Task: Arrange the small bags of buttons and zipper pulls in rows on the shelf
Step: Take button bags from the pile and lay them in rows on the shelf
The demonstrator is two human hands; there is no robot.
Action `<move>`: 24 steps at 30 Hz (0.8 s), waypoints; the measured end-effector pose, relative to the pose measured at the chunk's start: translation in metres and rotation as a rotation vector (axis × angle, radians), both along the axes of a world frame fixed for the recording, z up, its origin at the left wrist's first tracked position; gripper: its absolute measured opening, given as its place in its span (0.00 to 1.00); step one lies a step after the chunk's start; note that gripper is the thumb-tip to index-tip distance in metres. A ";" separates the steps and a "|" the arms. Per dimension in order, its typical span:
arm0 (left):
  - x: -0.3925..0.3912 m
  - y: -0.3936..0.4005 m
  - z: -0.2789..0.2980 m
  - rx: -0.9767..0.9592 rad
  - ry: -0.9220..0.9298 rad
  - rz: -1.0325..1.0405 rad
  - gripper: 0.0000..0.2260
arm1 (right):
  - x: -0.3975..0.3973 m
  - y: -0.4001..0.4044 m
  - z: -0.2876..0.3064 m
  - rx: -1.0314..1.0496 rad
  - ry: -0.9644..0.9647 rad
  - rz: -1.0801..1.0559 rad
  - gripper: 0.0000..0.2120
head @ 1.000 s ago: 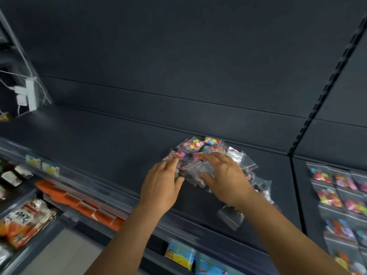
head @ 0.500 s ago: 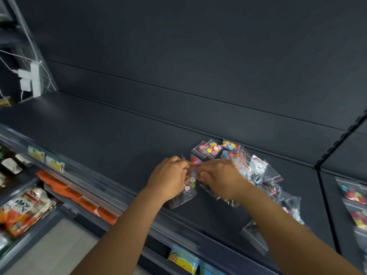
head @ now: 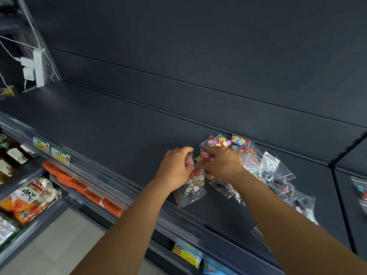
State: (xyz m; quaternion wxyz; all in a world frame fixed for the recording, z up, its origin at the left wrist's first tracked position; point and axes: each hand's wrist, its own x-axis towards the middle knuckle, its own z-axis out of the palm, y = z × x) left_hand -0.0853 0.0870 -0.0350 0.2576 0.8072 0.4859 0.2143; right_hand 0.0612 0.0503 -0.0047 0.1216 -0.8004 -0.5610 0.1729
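The dark shelf (head: 119, 124) runs bare to my left under a dark back panel, with stocked shelves below. Against the back, 3 bags of coloured buttons (head: 224, 141) lie side by side, looking like the start of 1 row. The rest is a loose heap of clear bags (head: 278, 175) trailing right under my forearm. My left hand (head: 174, 167) and right hand (head: 222, 163) both pinch a cluster of button and zipper-pull bags (head: 193, 185) lifted between them. I judge most of the arranging remains.
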 end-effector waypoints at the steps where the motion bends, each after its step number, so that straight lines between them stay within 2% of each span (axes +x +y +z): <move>1: -0.002 0.001 -0.001 -0.020 -0.033 0.002 0.22 | 0.001 0.000 0.001 0.022 0.103 -0.024 0.07; 3: -0.004 0.002 0.000 -0.043 -0.101 0.012 0.23 | 0.003 -0.003 0.006 0.102 0.331 -0.063 0.02; 5: -0.004 0.002 0.004 -0.051 -0.184 0.023 0.21 | 0.006 -0.006 0.011 0.206 0.436 -0.068 0.02; 8: 0.001 0.000 0.015 -0.103 -0.330 0.024 0.19 | 0.006 -0.006 0.020 0.301 0.450 0.025 0.05; 12: 0.003 0.000 0.028 -0.133 -0.457 0.077 0.03 | 0.001 -0.004 0.029 0.392 0.496 0.024 0.06; 14: 0.001 -0.001 0.032 -0.160 -0.468 0.076 0.03 | -0.001 -0.003 0.032 0.449 0.577 -0.009 0.05; 17: -0.004 -0.002 0.034 -0.137 -0.456 0.076 0.04 | -0.008 -0.002 0.034 0.478 0.613 0.061 0.03; 20: -0.014 0.002 0.031 -0.088 -0.440 0.188 0.03 | -0.013 0.003 0.033 0.456 0.531 0.066 0.04; 22: -0.022 0.004 0.027 -0.076 -0.405 0.258 0.04 | -0.013 0.005 0.029 0.300 0.347 0.091 0.08; 24: -0.029 0.003 0.021 -0.090 -0.388 0.293 0.05 | -0.015 0.005 0.022 0.122 0.263 0.161 0.13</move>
